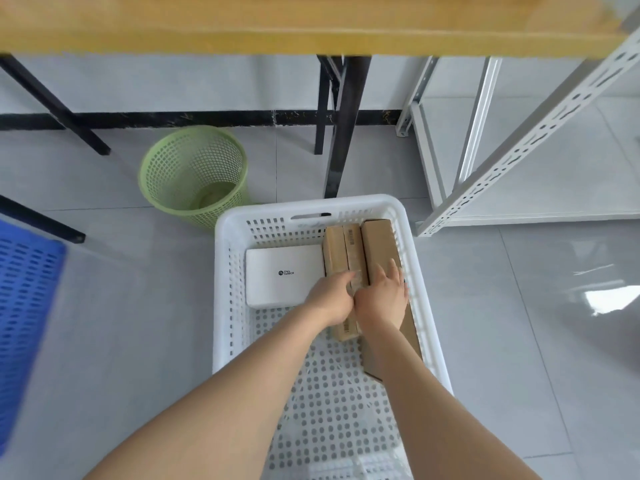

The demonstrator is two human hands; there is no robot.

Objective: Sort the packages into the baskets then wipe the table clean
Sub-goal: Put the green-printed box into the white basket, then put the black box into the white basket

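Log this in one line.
left hand holds taped cardboard box | right hand on plain cardboard box | both in white basket | white box alongside

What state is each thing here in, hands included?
White basket: on the floor, holding three boxes.
White box: lying flat inside.
Taped brown box: lying inside, gripped by left hand.
Plain brown box: against the right wall, right hand flat on it.
Green bin: upright.
Blue basket: partly out of view.

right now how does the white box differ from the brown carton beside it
The white box is wide with a dark logo; the brown carton is long and narrow. The left hand holds the brown carton; the white box is untouched. Both lie in the white basket.
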